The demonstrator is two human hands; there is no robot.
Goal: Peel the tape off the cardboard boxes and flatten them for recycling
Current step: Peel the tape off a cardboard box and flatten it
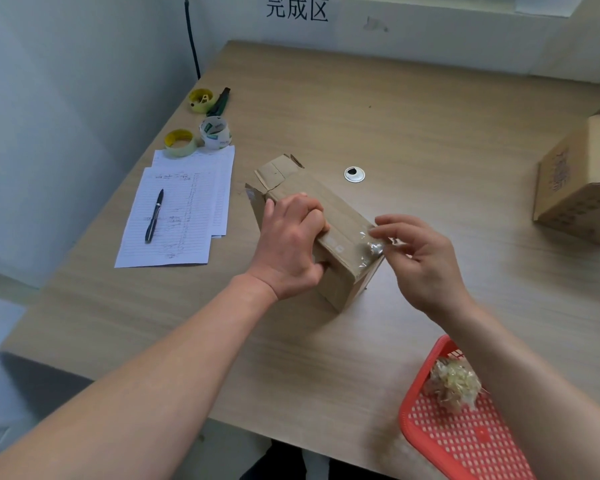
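Note:
A small brown cardboard box [340,216] lies tilted on the wooden table [326,109], its far flaps open. My left hand [291,244] grips the box from the left, fingers curled over its top edge. My right hand [420,258] pinches a crumpled strip of clear tape [373,245] at the box's near right corner; the strip still clings to the cardboard there. A second, larger cardboard box [579,188] stands at the table's right edge, partly out of view.
A red mesh basket [465,441] at the near right holds a wad of peeled tape [454,382]. Lined papers [184,216] with a black pen [154,216] lie at left, tape rolls [196,138] beyond them. A round cable grommet [354,174] sits mid-table.

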